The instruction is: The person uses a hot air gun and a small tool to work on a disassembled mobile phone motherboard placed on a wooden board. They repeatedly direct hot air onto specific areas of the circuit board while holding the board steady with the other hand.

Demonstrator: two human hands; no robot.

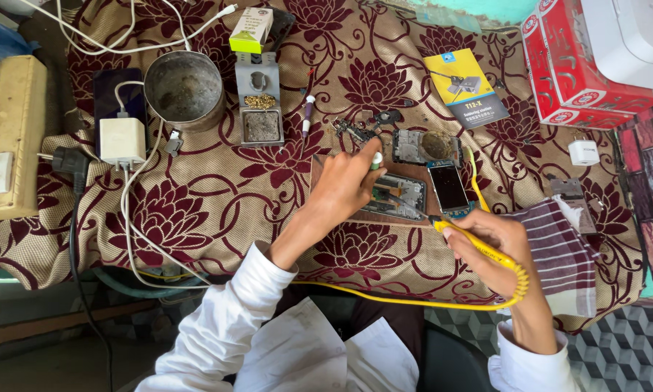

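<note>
Circuit board (403, 192) under fingers (374, 156) (touching)

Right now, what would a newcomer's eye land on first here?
Mid-table, the opened phone lies under both hands: the left hand pinches a small white-tipped tool and the right hand has its grip on a yellow soldering iron. Upper left stand a metal pot and a white charger.

Counts: two hands, left hand (345, 185) at 12 o'clock of centre, right hand (486, 243) at 3. One metal bowl (184, 88) at 10. Two white chargers (122, 140) (582, 152). One booklet (465, 87) at 1. Two red boxes (569, 69).
</note>
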